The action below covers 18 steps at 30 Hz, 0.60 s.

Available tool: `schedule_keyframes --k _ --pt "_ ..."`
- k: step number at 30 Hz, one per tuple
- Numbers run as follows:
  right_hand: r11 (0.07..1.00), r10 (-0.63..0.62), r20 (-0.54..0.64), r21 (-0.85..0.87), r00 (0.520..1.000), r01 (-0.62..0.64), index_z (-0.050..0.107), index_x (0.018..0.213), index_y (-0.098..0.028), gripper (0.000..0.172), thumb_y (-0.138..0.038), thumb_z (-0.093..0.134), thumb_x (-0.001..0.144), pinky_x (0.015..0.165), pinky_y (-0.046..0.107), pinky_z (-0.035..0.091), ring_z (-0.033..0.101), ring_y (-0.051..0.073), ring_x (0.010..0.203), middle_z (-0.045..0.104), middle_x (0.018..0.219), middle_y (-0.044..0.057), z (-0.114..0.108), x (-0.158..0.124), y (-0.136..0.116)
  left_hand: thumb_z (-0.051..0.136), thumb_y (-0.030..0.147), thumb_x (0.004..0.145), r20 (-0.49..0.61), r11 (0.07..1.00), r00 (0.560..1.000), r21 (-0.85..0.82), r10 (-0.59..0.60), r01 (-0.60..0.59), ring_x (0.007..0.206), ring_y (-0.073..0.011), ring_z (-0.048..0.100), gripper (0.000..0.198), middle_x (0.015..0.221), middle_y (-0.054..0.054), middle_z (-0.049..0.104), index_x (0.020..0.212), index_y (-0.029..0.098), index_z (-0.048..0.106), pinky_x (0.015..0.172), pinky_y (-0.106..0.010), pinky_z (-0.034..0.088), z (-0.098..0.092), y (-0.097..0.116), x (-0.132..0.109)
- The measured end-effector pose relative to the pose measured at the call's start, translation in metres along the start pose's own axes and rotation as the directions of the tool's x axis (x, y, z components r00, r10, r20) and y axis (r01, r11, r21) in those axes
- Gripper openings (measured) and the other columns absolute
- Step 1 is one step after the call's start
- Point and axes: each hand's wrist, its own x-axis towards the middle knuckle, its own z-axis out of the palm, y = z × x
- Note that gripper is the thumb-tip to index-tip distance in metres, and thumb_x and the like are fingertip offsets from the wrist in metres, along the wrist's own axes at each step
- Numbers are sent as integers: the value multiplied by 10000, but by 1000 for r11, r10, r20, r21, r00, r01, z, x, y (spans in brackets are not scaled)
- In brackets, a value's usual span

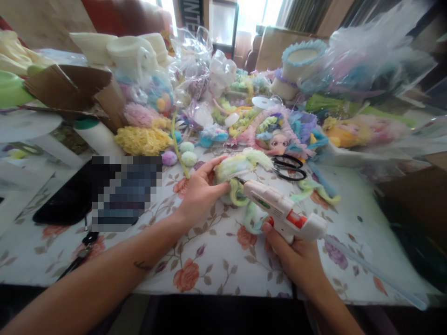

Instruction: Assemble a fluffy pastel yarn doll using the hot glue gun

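Observation:
My left hand (200,188) is closed on a fluffy pastel yarn piece (240,165), green, yellow and blue, held just above the flowered tablecloth (216,251). My right hand (296,253) grips a white hot glue gun (282,211) with an orange trigger. Its nozzle points left and touches the yarn piece near my left thumb. A loose tail of the same pastel yarn (316,188) trails to the right over the cloth.
Black scissors (289,167) lie just behind the yarn piece. A doll's head in a frilly bonnet (277,135) sits beyond them. Pom-poms (188,158), yellow fluffy trim (143,139), cellophane bags and white cups crowd the back. A dark phone (70,200) lies at the left.

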Motion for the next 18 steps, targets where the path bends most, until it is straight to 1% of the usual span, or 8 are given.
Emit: schedule_keyframes --k 3,8,11,13,18 --pt "1000 14 13 17 1000 -15 580 609 -216 410 -567 593 820 491 285 439 539 166 496 574 521 3 1 0 1 797 119 673 7 1000 1000 -7 10 -10 1273 -304 594 628 1335 -112 675 1277 166 631 1074 -433 474 0 -1 0" --pt "1000 3 -1 -18 1000 -4 620 636 -212 402 -568 584 817 515 286 431 538 162 516 589 537 4 0 -1 -4 788 111 683 6 1000 1000 -5 15 -15 1284 -303 586 617 1342 -108 671 1277 171 635 1085 -434 466 0 -1 0" --pt "1000 18 12 -26 1000 -17 599 609 -209 411 -564 586 815 495 278 408 517 151 491 562 511 -5 -1 -1 -5 788 111 683 1 1000 1000 5 13 -13 1280 -303 590 621 1339 -106 674 1281 172 636 1083 -431 466 -1 0 0" --pt "1000 16 16 -23 1000 -15 579 599 -209 409 -557 590 815 499 278 414 525 152 495 565 517 -5 -1 0 -5 785 112 687 3 1000 1000 8 7 -7 1279 -302 590 624 1337 -104 675 1289 177 633 1083 -430 465 -1 -1 0" --pt "1000 13 12 -24 1000 -12 629 673 -210 388 -567 585 819 520 282 433 552 166 529 599 559 2 -1 0 -5 793 120 684 13 1000 1000 0 13 -13 1300 -313 573 632 1362 -120 657 1292 169 627 1091 -444 459 -1 -2 0"
